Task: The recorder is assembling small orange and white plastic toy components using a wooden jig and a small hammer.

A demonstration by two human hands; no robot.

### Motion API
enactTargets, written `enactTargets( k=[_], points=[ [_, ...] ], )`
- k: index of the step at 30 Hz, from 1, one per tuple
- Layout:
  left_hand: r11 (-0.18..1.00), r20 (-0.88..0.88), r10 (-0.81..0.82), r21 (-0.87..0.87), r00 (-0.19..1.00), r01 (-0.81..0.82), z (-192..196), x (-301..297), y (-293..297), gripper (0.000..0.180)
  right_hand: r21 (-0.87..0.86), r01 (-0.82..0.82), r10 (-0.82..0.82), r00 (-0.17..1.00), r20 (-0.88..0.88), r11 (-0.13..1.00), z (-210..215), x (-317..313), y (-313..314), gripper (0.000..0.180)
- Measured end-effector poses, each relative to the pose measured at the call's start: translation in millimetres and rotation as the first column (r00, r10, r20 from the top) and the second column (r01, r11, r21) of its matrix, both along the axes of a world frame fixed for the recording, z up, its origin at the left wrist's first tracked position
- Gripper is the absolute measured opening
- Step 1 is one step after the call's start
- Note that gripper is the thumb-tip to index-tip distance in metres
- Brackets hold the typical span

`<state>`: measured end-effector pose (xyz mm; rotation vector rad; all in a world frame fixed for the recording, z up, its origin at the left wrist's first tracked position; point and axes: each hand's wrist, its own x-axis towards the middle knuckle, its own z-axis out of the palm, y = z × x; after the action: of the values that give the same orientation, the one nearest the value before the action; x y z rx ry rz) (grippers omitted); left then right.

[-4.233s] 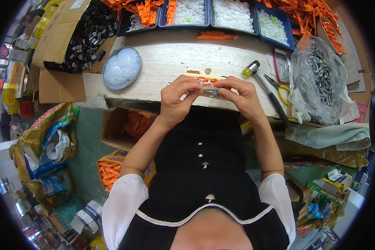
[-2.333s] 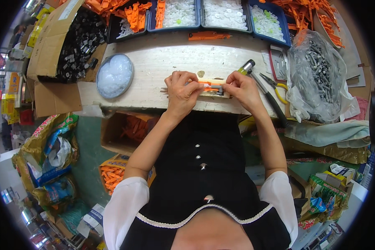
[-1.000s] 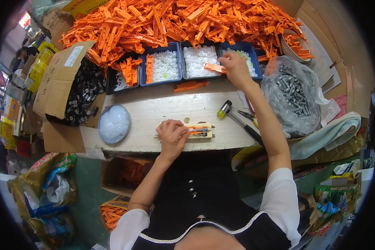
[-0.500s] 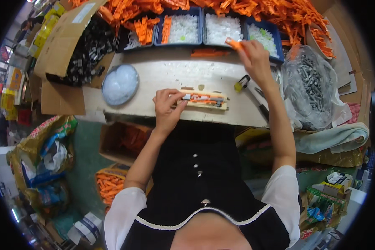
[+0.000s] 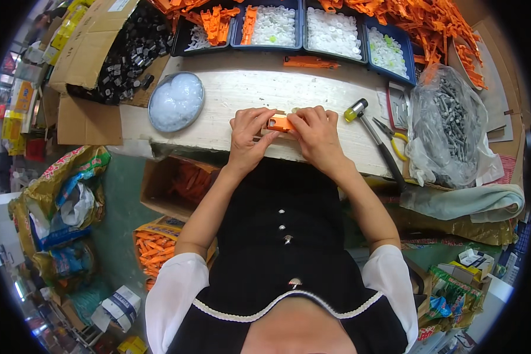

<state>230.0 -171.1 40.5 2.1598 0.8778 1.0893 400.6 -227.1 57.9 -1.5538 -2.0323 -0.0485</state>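
Close together at the front of the bench, my left hand [image 5: 249, 137] and my right hand [image 5: 320, 137] are both closed on an orange plastic casing [image 5: 279, 123]. My left thumb and fingers pinch its left end, while my right fingers press on its right end. Beneath the casing lies a pale holding block, mostly covered by my hands. Another orange casing [image 5: 311, 62] rests farther back, before the parts bins.
A hammer [image 5: 379, 138] and yellow-handled pliers [image 5: 392, 135] lie at the right beside a bag of metal parts [image 5: 448, 118]. At the left stand a round dish [image 5: 176, 101] and a carton of black parts [image 5: 91, 65]. Blue bins [image 5: 271, 45] of small white parts line the back.
My right hand has come down from the bins with an orange casing and set it over the block's parts. My left hand has stayed at the block's left end.
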Motion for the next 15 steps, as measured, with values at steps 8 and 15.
enactTargets(
  k=[8, 15],
  points=[
    [0.999, -0.047, -0.048, 0.019, 0.998, 0.049, 0.3, -2.2, 10.5, 0.034, 0.002, 0.008, -0.008, 0.998, 0.054, 1.000, -1.4, -5.5, 3.6, 0.022],
    [0.990, -0.119, -0.131, 0.029, 0.984, 0.135, 4.6, -2.4, 19.3, 0.036, -0.006, 0.028, -0.027, 0.997, 0.078, 1.000, -0.3, -8.7, 2.4, 0.022]
  ],
)
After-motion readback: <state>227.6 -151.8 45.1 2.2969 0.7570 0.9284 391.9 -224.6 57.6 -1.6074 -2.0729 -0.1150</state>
